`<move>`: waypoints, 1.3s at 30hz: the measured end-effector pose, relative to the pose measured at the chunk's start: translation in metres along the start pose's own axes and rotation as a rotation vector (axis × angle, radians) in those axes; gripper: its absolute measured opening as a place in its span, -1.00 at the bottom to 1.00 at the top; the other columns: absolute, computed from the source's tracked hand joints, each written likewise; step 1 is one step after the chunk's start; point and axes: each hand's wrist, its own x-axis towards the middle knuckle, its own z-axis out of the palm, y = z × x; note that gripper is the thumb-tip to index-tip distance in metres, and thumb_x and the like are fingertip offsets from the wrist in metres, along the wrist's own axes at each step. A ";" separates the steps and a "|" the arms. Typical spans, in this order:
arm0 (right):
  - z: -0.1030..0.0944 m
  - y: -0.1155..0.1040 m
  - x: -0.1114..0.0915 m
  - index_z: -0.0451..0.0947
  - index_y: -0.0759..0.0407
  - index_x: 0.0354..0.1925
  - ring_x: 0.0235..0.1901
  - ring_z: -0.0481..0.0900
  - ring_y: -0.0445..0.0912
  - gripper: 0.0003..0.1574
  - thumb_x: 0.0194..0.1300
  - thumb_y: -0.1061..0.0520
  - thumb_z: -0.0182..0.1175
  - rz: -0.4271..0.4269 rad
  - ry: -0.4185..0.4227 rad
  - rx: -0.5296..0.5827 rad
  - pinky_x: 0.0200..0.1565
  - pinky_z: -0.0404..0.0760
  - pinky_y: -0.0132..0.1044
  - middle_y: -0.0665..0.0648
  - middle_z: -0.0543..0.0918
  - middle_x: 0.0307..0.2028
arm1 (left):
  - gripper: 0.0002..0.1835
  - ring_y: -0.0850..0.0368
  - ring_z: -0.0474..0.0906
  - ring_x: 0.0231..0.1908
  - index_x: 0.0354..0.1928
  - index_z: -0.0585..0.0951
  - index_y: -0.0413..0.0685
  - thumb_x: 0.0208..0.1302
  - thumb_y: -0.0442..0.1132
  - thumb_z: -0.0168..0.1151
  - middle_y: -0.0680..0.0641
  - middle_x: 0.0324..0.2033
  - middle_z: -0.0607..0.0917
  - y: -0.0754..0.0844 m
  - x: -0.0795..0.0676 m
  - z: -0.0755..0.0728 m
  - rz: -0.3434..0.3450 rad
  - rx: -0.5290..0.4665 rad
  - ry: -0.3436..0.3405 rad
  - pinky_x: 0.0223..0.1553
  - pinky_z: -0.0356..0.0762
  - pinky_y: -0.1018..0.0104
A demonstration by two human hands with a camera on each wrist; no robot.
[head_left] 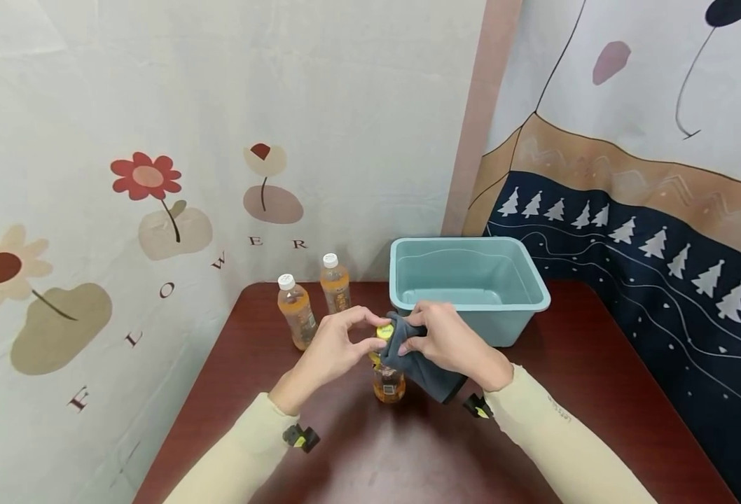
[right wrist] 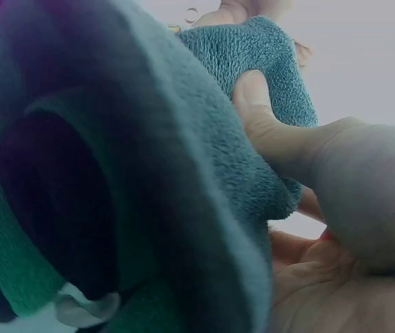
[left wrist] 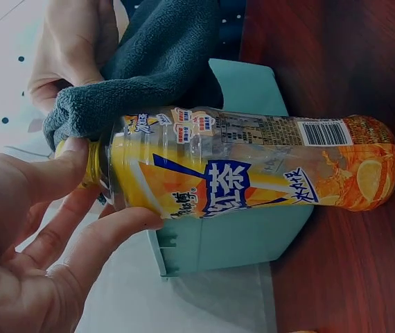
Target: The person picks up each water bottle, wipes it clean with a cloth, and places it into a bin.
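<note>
A tea bottle (head_left: 388, 386) with a yellow cap (head_left: 385, 332) stands upright on the table, its orange label (left wrist: 211, 184) plain in the left wrist view. My left hand (head_left: 331, 348) pinches it at the cap and neck between thumb and fingers. From the other side, my right hand (head_left: 449, 337) grips a dark grey-blue towel (head_left: 432, 374) and holds a bunched fold against the cap and neck. In the right wrist view the thumb (right wrist: 256, 104) presses on the towel, whose loose part hangs down and covers much of that view.
Two white-capped bottles, one nearer (head_left: 298, 318) and one farther (head_left: 335, 285), stand at the back left. A light blue-green plastic bin (head_left: 503, 325) sits behind my right hand on the dark red table (head_left: 572, 392). Printed cloth hangings (head_left: 370, 126) rise behind the table.
</note>
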 end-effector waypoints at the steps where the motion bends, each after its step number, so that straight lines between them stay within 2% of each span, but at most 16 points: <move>1: 0.000 -0.001 0.000 0.97 0.14 0.06 -0.24 0.57 -0.17 -0.66 0.34 0.14 0.74 0.008 -0.005 -0.006 -0.28 0.62 -0.39 0.02 0.73 -0.22 | -0.66 0.01 0.88 0.31 0.12 0.87 0.16 0.39 -0.31 0.72 0.08 0.15 0.94 0.000 0.000 0.000 0.001 0.001 0.001 0.32 0.85 -0.03; 7: 0.001 0.002 -0.002 0.97 0.14 0.04 -0.24 0.57 -0.17 -0.67 0.35 0.10 0.74 0.045 -0.023 -0.032 -0.24 0.61 -0.37 0.02 0.74 -0.22 | -0.65 0.00 0.88 0.30 0.12 0.88 0.17 0.37 -0.29 0.73 0.09 0.13 0.94 0.002 0.000 0.002 0.010 0.014 0.008 0.33 0.84 -0.13; 12: 0.003 0.009 -0.004 0.97 0.17 -0.02 -0.22 0.59 -0.16 -0.72 0.38 0.08 0.72 0.091 -0.050 -0.026 -0.23 0.59 -0.34 0.04 0.80 -0.21 | -0.66 0.03 0.89 0.29 0.12 0.87 0.17 0.38 -0.26 0.73 0.10 0.15 0.95 0.003 0.000 0.003 -0.001 0.021 0.004 0.28 0.85 0.04; 16: 0.007 0.013 -0.005 0.97 0.18 -0.03 -0.20 0.60 -0.16 -0.74 0.39 0.09 0.71 0.093 -0.051 -0.018 -0.21 0.57 -0.34 0.05 0.81 -0.20 | -0.66 0.04 0.89 0.28 0.12 0.87 0.18 0.38 -0.25 0.73 0.11 0.16 0.95 0.004 -0.001 0.003 -0.012 0.018 0.008 0.25 0.85 0.14; 19: 0.012 0.018 -0.006 0.99 0.14 -0.04 -0.28 0.55 -0.19 -0.78 0.38 0.12 0.71 0.083 -0.056 -0.002 -0.27 0.52 -0.37 0.04 0.88 -0.20 | -0.66 0.05 0.90 0.26 0.12 0.87 0.19 0.37 -0.24 0.74 0.12 0.16 0.95 0.004 -0.001 0.003 -0.019 0.018 0.012 0.23 0.85 0.18; 24: 0.026 0.029 -0.009 1.02 -0.01 -0.09 -0.50 0.42 -0.25 -0.88 0.41 0.16 0.68 0.080 -0.099 0.034 -0.37 0.38 -0.41 0.02 1.00 -0.13 | -0.65 0.05 0.90 0.25 0.12 0.87 0.18 0.36 -0.24 0.74 0.12 0.17 0.95 0.006 -0.003 0.002 -0.014 0.019 0.008 0.23 0.86 0.17; 26: 0.032 0.033 -0.009 1.02 -0.03 -0.12 -0.51 0.42 -0.27 -0.89 0.42 0.17 0.67 0.083 -0.110 0.027 -0.37 0.37 -0.42 0.03 1.00 -0.11 | -0.66 0.04 0.91 0.25 0.12 0.87 0.18 0.37 -0.25 0.73 0.11 0.17 0.95 0.006 -0.002 0.002 -0.013 0.015 0.006 0.23 0.87 0.14; 32: 0.053 0.048 -0.010 1.01 0.01 -0.17 -0.50 0.46 -0.29 -0.88 0.40 0.24 0.68 0.069 -0.132 0.019 -0.34 0.44 -0.41 0.08 1.00 -0.16 | -0.64 0.03 0.91 0.23 0.11 0.88 0.18 0.35 -0.29 0.74 0.12 0.15 0.96 0.006 -0.001 0.002 -0.014 0.015 0.012 0.27 0.86 -0.03; 35: 0.067 0.056 -0.012 1.00 0.07 -0.13 -0.57 0.46 -0.29 -0.88 0.39 0.26 0.67 0.067 -0.165 0.031 -0.38 0.44 -0.41 0.13 0.99 -0.20 | -0.64 0.03 0.90 0.23 0.11 0.88 0.19 0.35 -0.28 0.75 0.12 0.15 0.95 0.006 -0.001 0.003 -0.009 0.019 0.006 0.29 0.85 -0.06; 39: 0.083 0.063 -0.013 1.00 0.14 -0.12 -0.69 0.37 -0.25 -0.89 0.41 0.29 0.65 0.085 -0.192 0.053 -0.47 0.36 -0.40 0.17 0.97 -0.27 | -0.65 0.04 0.90 0.23 0.11 0.88 0.20 0.36 -0.26 0.74 0.13 0.16 0.95 0.005 -0.001 0.003 -0.011 0.020 0.002 0.28 0.85 -0.07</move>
